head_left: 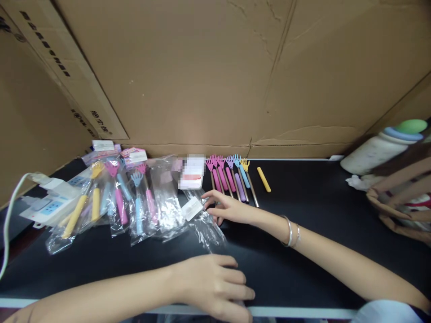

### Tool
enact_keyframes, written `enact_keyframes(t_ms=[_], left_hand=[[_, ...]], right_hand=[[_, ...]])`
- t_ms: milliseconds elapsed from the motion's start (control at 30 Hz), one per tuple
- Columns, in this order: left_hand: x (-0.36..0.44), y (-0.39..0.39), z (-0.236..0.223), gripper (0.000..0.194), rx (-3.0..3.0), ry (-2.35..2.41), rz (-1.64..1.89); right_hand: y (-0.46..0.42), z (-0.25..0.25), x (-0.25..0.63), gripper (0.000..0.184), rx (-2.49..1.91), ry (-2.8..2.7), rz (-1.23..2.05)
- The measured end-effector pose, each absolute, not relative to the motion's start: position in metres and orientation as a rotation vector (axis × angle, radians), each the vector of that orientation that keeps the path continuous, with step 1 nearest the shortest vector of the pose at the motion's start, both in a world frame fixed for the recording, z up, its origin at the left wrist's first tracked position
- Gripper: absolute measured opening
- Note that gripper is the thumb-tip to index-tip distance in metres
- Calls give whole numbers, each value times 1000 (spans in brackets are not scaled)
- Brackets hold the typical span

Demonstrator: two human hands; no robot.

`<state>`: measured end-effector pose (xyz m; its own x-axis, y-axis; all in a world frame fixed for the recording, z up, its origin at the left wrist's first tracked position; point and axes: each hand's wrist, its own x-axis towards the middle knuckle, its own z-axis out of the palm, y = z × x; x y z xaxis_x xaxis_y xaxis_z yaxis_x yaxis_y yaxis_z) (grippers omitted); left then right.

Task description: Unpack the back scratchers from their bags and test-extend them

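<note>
My right hand (pixel 230 210) reaches in from the right, its bent fingertips at the edge of a clear plastic bag (pixel 210 231) with a white label (pixel 191 208). It seems to pinch the bag's edge. My left hand (pixel 213 287) hovers palm down by the table's front edge, fingers stretched and slightly apart; a scrap of clear plastic shows beneath them, and its palm side is hidden. Just beyond my right hand lies a row of several unbagged back scratchers (pixel 230 177) with pink, purple, blue and yellow hand-shaped heads. A loose yellow handle grip (pixel 264 179) lies right of them.
Bagged back scratchers (pixel 119 206) lie heaped at left, beside flat clear bags (pixel 166 197). Behind them sit a white power strip (pixel 52 206) with a cable and a phone (pixel 191 172). A bottle (pixel 377 150) and brown bag (pixel 397 197) stand right. Cardboard (pixel 202 76) walls the back.
</note>
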<state>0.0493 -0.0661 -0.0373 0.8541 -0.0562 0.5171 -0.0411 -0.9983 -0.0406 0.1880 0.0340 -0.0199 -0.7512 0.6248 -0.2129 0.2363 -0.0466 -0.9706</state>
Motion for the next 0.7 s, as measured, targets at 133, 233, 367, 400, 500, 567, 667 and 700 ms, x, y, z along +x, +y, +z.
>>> enact_keyframes(t_ms=[133,233,367,400,500,567,667,700], left_hand=[[52,-68,-39,23,-3133,-40,-728],[51,-68,-31,25,-3101,-69,-713],[33,-56,-4,25,-2891,-238,-778],[26,-50,5,26,-2830,-365,-812],[2,-28,25,26,-2596,-883,-913],[-8,-15,30,32,-2537,-1190,-883],[-12,-4,26,37,-2662,-1502,-812],[-12,-2,24,35,-2706,-1564,-814]], right_hand=[[36,-21,177,48,-836,-2083,1823],[37,-22,171,52,-813,-2069,1820],[35,-19,178,46,-712,-1982,1739],[34,-17,182,44,-691,-1955,1696],[32,-6,195,40,-689,-1882,1552],[29,2,202,39,-704,-1866,1461],[22,11,205,36,-693,-1915,1362],[20,14,205,35,-696,-1948,1336]])
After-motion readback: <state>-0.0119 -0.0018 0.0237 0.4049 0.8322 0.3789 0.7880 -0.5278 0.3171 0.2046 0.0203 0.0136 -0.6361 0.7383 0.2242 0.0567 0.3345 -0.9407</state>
